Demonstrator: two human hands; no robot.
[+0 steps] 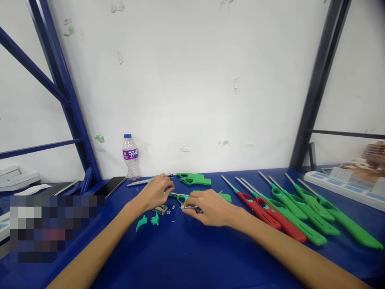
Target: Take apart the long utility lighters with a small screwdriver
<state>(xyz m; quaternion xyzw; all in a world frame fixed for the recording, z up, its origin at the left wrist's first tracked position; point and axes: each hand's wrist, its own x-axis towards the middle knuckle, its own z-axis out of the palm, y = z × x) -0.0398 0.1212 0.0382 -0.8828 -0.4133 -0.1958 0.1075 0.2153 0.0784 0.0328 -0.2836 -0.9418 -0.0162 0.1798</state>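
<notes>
Both my hands rest on the blue table [192, 257] near its middle. My left hand [156, 192] is curled, its fingertips pinching one end of a green lighter shell with a metal tip [177, 196]. My right hand [210, 206] is closed around a small metal part [189, 207] just beside that shell. Two small green trigger pieces [147, 220] and a few tiny screws [170, 210] lie in front of my left hand. A clear lighter insert [160, 208] lies under my left wrist.
Several finished long-nose lighters, green [313, 202] and red [264, 210], lie in a row at the right. Green handle halves [194, 179] and a metal tube [138, 182] lie near the wall. A water bottle [130, 157], a dark phone [110, 186] and white trays [345, 186] stand around.
</notes>
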